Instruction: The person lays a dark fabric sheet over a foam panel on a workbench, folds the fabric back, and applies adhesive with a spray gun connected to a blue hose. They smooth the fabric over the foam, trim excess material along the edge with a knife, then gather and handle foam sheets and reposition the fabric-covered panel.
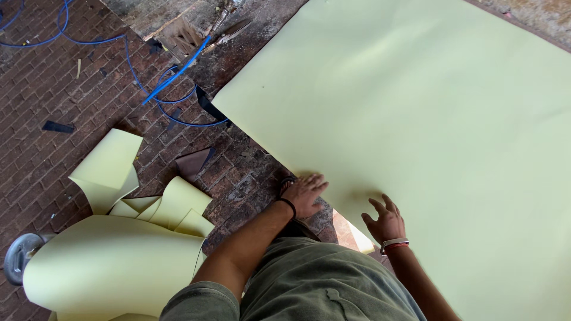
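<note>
A large pale yellow-green sheet (pixel 416 119) lies spread flat over the brick floor, filling the right of the head view. My left hand (pixel 303 195) rests flat on the sheet's near left edge, fingers together and pointing right, a black band on its wrist. My right hand (pixel 385 221) hovers on or just above the sheet near its lower corner, fingers spread, a white and red band on the wrist. Neither hand grips anything. My olive trousers and knee fill the bottom centre.
Curled offcuts of the same pale sheet (pixel 113 172) and a large rolled piece (pixel 113 267) lie at the lower left. A blue hose (pixel 172 77) loops across the brick floor (pixel 41 107). A round metal object (pixel 21 255) sits at the left edge.
</note>
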`<state>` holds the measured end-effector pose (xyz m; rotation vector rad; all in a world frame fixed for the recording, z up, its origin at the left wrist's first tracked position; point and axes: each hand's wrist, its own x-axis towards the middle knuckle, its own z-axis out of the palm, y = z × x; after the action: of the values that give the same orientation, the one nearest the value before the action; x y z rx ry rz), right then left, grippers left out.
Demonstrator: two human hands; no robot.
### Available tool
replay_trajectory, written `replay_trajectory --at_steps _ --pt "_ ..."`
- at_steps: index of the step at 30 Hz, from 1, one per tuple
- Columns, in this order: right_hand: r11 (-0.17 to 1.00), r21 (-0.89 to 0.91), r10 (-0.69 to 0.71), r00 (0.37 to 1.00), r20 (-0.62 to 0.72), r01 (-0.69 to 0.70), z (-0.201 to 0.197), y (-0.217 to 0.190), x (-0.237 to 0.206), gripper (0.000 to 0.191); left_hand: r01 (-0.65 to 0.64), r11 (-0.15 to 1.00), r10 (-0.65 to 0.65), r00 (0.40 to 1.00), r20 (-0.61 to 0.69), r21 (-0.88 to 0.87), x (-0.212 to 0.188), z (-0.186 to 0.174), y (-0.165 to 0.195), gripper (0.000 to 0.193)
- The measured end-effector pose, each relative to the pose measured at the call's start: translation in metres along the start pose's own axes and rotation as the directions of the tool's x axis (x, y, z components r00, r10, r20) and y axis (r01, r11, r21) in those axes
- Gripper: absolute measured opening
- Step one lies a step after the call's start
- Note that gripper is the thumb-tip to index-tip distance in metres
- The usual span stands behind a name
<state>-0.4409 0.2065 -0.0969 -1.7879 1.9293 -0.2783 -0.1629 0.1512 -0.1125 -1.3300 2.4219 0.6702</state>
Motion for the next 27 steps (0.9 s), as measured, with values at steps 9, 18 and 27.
replay_trajectory --at_steps 9,18,27 --pt "0.995 -0.085 -0.059 0.997 -0.048 0.055 0.055 -0.107 0.156 0.065 -0.002 0.992 0.017 0.993 -0.12 0.128 0.08 -0.051 -0.174 0.088" --pt "0.958 -0.048 0.278 0.958 -0.073 -0.282 0.093 -0.156 0.219 0.073 0.666 0.624 -0.779 0.486 -0.396 -0.41 0.109 -0.159 -0.451 0.082" --pt "0.931 -0.153 0.336 0.942 0.0 -0.333 0.051 -0.159 0.365 0.107 -0.271 0.963 0.262 0.929 -0.261 0.002 0.181 -0.154 -0.318 0.079"
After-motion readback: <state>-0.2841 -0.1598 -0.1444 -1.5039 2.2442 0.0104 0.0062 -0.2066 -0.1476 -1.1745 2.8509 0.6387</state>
